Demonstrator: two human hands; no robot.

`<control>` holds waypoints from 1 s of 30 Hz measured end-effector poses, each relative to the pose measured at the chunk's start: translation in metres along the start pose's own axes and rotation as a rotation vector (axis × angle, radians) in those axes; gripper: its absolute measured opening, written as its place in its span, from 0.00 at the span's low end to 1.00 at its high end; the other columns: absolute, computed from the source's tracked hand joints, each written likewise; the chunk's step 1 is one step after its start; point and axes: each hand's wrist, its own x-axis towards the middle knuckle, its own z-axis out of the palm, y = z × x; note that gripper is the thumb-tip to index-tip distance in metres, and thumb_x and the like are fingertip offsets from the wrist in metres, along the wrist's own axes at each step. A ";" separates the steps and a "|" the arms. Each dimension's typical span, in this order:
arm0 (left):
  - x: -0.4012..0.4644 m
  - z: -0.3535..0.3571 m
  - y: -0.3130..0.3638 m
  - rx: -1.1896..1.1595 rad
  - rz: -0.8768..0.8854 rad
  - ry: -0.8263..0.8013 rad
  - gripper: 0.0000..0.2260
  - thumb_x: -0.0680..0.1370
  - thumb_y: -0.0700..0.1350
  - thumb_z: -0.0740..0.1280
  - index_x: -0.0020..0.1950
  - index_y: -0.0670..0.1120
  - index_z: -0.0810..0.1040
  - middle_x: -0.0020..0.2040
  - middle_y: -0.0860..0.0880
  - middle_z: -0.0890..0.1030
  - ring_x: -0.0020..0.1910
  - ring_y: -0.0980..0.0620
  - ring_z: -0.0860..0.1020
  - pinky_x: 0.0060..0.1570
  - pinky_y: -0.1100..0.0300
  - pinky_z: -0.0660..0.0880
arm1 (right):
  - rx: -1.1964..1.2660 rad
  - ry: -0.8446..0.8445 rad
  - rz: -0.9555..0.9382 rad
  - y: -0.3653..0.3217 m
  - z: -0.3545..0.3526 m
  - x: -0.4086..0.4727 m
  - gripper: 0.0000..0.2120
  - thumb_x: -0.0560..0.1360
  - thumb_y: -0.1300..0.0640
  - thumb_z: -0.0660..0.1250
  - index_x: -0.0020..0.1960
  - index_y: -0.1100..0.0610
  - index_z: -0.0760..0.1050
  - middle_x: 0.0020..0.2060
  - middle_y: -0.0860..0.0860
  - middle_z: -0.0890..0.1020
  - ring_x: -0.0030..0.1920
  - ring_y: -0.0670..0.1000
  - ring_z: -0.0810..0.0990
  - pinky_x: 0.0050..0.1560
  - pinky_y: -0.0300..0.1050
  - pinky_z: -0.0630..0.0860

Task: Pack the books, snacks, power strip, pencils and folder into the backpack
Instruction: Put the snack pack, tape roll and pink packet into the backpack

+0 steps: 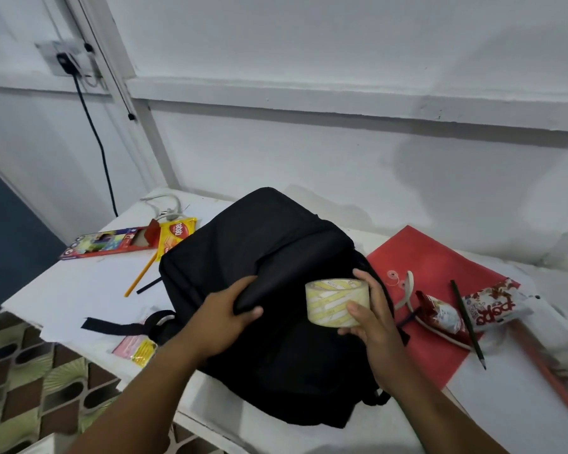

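A black backpack (259,290) is laid flat on a white table (79,290). Its front flap is gripped by the left hand (225,317), fingers curled around the fabric edge. A roll of clear tape (336,301) is held by the right hand (371,322) just above the bag, pinched between thumb and fingers. A red folder (440,267) is seen to the right, with snack packets (490,306) and a dark pencil (467,322) on it. To the left lie a coloured-pencil box (109,245), a yellow snack packet (174,234) and, possibly, a white power strip cable (168,208).
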 end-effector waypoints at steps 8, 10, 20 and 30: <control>0.007 -0.056 0.025 -0.163 0.073 0.143 0.24 0.77 0.44 0.73 0.70 0.61 0.75 0.65 0.63 0.77 0.64 0.70 0.72 0.65 0.69 0.67 | -0.177 -0.217 -0.016 -0.001 0.019 -0.004 0.29 0.65 0.47 0.77 0.62 0.45 0.70 0.54 0.49 0.81 0.56 0.51 0.81 0.55 0.47 0.78; 0.010 -0.064 0.031 -0.158 0.091 0.146 0.24 0.77 0.44 0.73 0.70 0.61 0.75 0.65 0.63 0.78 0.64 0.69 0.72 0.66 0.67 0.66 | -0.290 -0.271 -0.012 -0.003 0.030 -0.002 0.30 0.63 0.47 0.79 0.61 0.44 0.69 0.54 0.47 0.82 0.55 0.48 0.81 0.54 0.43 0.77; 0.018 -0.081 0.032 -0.199 0.141 0.092 0.23 0.76 0.43 0.74 0.69 0.59 0.77 0.63 0.64 0.79 0.61 0.71 0.74 0.61 0.73 0.69 | -0.578 -0.335 0.102 0.004 0.087 0.022 0.35 0.60 0.36 0.79 0.57 0.41 0.62 0.52 0.44 0.83 0.50 0.41 0.82 0.53 0.45 0.80; 0.024 -0.076 0.018 -0.205 0.150 0.045 0.23 0.76 0.44 0.74 0.70 0.58 0.76 0.63 0.63 0.79 0.62 0.70 0.74 0.58 0.76 0.68 | -1.017 -0.107 -0.095 0.008 0.107 0.022 0.34 0.61 0.35 0.77 0.61 0.43 0.70 0.52 0.41 0.76 0.52 0.46 0.77 0.50 0.45 0.77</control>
